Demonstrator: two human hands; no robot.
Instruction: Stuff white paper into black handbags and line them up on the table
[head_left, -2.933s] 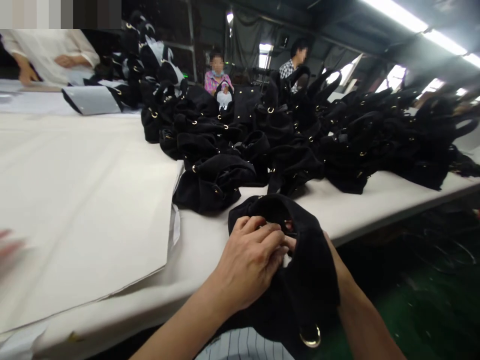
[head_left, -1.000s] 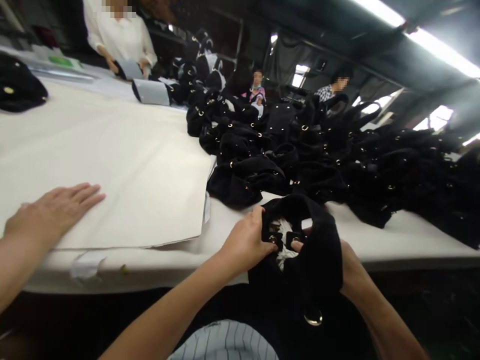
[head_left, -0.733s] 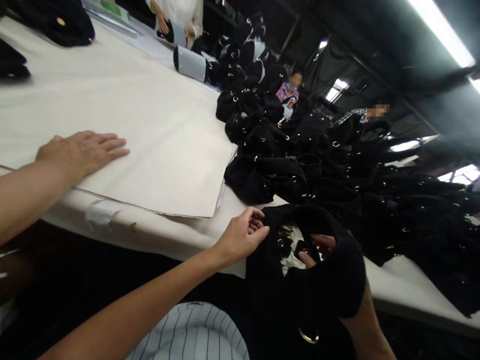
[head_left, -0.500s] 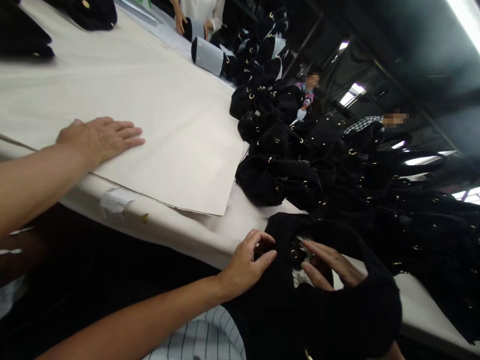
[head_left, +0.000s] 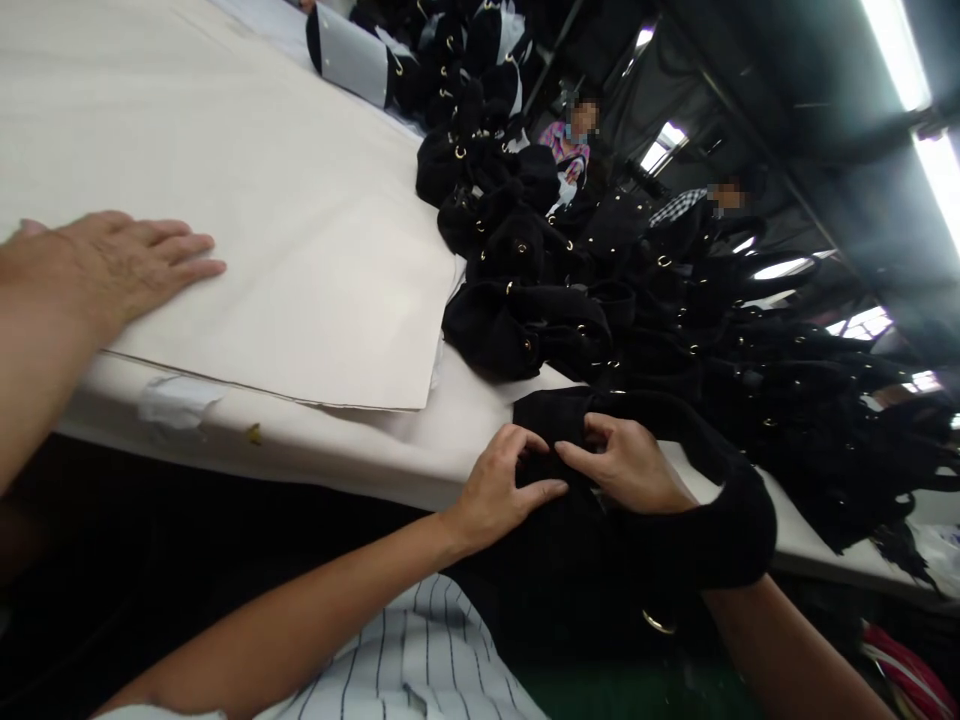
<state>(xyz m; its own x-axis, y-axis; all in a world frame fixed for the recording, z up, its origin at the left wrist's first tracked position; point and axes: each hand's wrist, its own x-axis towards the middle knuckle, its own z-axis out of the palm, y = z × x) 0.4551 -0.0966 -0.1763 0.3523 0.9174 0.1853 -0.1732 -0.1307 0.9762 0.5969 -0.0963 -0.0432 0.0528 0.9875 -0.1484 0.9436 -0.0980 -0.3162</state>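
Note:
A black fabric bag with gold rings hangs over the near edge of the white table, against my striped shirt. My left hand pinches the bag's top edge with thumb and fingers curled. My right hand grips the same top edge from the other side, fingertips facing the left hand's. A black strap of the bag is looped around my right forearm. What lies between the fingertips is hidden by the dark fabric.
Another person's hand lies flat on a large cream paper sheet at the left. A long pile of black bags runs across the table behind. Two people sit at the far side.
The view has swung left and tilted. My hands have come together and closed the bag's opening, hiding the white lining. My right hand now shows above the fabric. The other person's hand stays on the paper.

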